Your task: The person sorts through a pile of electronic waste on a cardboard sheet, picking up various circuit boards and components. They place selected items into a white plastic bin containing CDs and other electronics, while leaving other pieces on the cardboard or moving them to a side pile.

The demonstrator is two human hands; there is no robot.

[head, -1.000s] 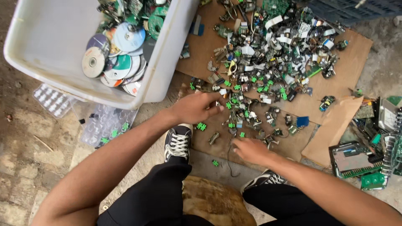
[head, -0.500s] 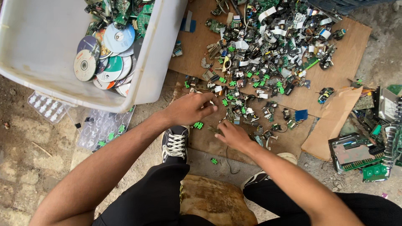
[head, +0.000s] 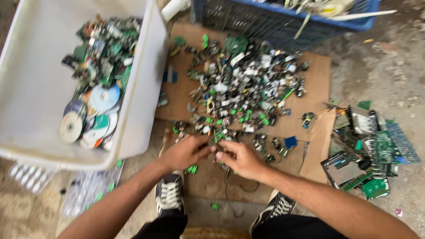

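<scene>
A heap of small electronic scrap (head: 241,95), dark parts mixed with green and white bits, lies on a sheet of brown cardboard (head: 310,73) on the ground. My left hand (head: 185,153) and my right hand (head: 241,160) meet at the heap's near edge. Their fingertips pinch together on a small dark part (head: 215,150); the blur hides what exactly it is. A thin dark wire (head: 228,188) trails down from under my right hand. My two black shoes with white laces (head: 169,194) rest on the cardboard's near edge.
A big white tub (head: 141,88) at the left holds discs (head: 90,115) and green circuit boards. A blue slatted crate (head: 265,22) stands at the back. Stacked circuit boards (head: 367,150) lie at the right beside a folded cardboard piece (head: 316,146). Clear plastic trays (head: 31,177) lie at the lower left.
My right hand has moved left to meet my left hand, and both now pinch at one spot. The view has tilted up, bringing the blue crate into sight.
</scene>
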